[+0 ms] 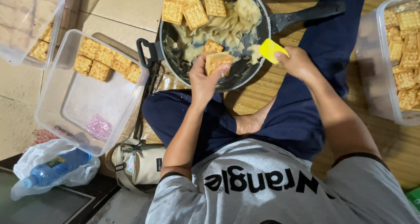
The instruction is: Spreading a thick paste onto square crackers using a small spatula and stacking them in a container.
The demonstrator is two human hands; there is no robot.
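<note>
My left hand (204, 78) holds a square cracker (217, 60) with pale filling on it, over the near rim of a black pan (245, 70). The pan holds creamy yellow filling (227, 24) and several plain crackers (192, 11) at its far side. My right hand (296, 62) grips a yellow scraper (271, 50), held just right of the cracker at the pan's edge. The pan's black handle (306, 14) points right. I sit cross-legged in dark blue trousers and a grey shirt.
A clear plastic box (65, 105) with several crackers stands at the left, another clear container (26, 27) beyond it. A box full of crackers (404, 53) stands at the right. A blue bottle in a plastic bag (52, 169) and a beige pouch (140, 162) lie near my left knee.
</note>
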